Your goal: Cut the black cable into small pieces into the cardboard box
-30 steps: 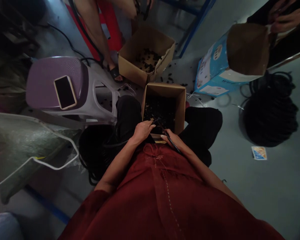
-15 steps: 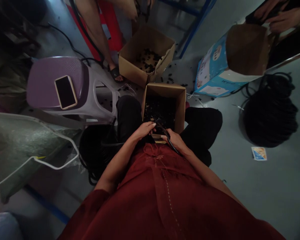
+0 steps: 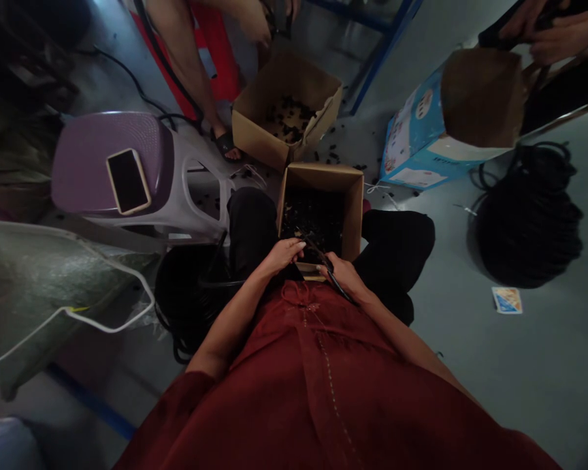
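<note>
- While the open carton (image 3: 322, 171) sits unmoved mid-frame, a co-worker's hands (image 3: 566, 43), upper right, have shifted slightly.
- Left hand (image 3: 286, 251) curls; I can't tell whether it pinches anything.
- Right hand (image 3: 342, 269), barely changed, grips a dark slender piece (image 3: 342, 287) slanting down-right from centre.

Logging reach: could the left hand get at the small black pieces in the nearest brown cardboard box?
Probably yes: the left hand is at the open box, and no flap covers the black pieces.
</note>
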Tool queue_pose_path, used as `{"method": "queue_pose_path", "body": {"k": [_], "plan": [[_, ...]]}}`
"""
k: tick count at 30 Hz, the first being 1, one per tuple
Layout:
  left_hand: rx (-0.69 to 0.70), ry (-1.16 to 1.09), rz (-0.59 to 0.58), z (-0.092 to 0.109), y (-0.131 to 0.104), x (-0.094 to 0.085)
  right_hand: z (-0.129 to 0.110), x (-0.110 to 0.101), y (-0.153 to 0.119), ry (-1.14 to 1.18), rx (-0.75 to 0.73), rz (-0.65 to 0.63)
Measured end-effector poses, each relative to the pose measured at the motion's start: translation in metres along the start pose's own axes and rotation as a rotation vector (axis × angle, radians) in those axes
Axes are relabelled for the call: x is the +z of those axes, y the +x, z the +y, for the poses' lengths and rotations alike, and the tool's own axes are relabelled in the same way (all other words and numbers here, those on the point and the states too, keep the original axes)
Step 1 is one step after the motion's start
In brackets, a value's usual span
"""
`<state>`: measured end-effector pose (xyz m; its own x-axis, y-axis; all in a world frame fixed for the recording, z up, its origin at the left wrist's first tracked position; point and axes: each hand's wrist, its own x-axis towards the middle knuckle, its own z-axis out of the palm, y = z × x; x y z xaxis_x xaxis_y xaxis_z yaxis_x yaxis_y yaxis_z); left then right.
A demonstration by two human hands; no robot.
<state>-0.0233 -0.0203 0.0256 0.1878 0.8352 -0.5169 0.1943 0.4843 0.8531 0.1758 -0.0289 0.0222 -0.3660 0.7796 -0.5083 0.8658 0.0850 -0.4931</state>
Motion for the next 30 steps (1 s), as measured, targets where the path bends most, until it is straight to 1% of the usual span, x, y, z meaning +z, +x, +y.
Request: {"method": "queue_pose_path", "body": {"k": [4, 8, 11, 16, 19, 21, 25, 30], "plan": [[0.007, 0.029, 0.01, 0.003, -0.001, 0.0, 0.002, 0.001, 0.001, 0.013, 0.007, -0.005], [0.048, 0.08, 0.023, -0.001, 0.001, 0.001, 0.003, 0.001, 0.002, 0.069, -0.045, -0.01], [0.119, 0.233, 0.052, -0.008, 0.003, 0.004, 0.002, -0.001, 0.001, 0.103, -0.05, -0.045], [0.256, 0.58, 0.165, -0.019, 0.005, 0.011, 0.002, -0.004, 0.001, 0.094, -0.039, -0.095], [0.274, 0.725, 0.209, -0.022, 0.004, 0.015, 0.002, -0.003, 0.002, 0.081, -0.04, -0.099], [0.259, 0.792, 0.211, -0.022, 0.003, 0.016, 0.003, -0.001, 0.003, 0.064, -0.037, -0.093], [0.238, 0.837, 0.201, -0.021, 0.002, 0.017, 0.002, -0.001, 0.003, 0.017, -0.015, -0.091], [0.241, 0.792, 0.204, -0.02, 0.0, 0.016, 0.001, -0.001, 0.001, -0.019, 0.002, -0.085]]}}
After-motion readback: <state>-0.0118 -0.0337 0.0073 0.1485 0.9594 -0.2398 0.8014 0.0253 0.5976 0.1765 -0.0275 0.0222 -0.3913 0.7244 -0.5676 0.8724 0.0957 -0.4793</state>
